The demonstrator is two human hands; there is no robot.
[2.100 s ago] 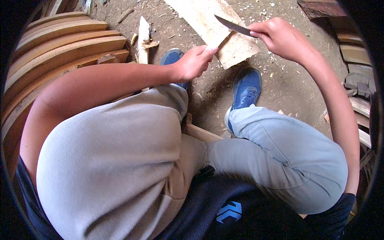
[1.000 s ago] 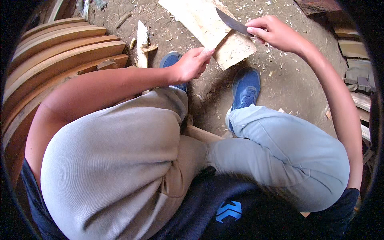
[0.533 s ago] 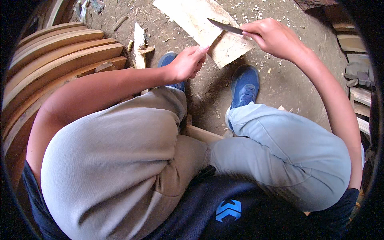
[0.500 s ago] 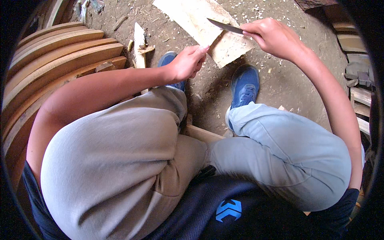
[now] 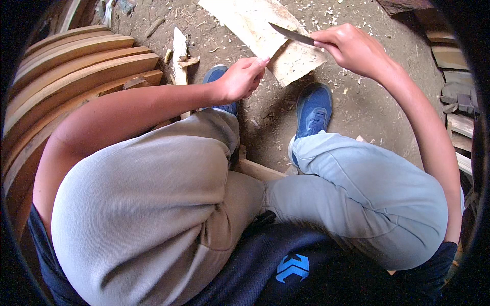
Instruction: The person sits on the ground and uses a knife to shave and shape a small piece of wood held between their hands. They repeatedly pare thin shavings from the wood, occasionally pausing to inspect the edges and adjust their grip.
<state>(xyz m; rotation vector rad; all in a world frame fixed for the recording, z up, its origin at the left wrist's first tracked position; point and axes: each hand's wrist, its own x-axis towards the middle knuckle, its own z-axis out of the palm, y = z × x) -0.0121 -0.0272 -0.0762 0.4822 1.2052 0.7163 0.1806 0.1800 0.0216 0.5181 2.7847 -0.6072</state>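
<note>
Gripping knife in right hand; left hand beside plank

We see a dark grey blade over a pale, cream-coloured wooden board, whose surface is flecked with light shavings. Our shoes are deep blue with blue laces, and our trousers are light grey with a faint blue cast on the right leg. Our shirt is dark navy with a bright blue emblem. The ground is dull brown, dotted with pale chips. The stacked planks at our left are warm tan and orange-brown.
</note>
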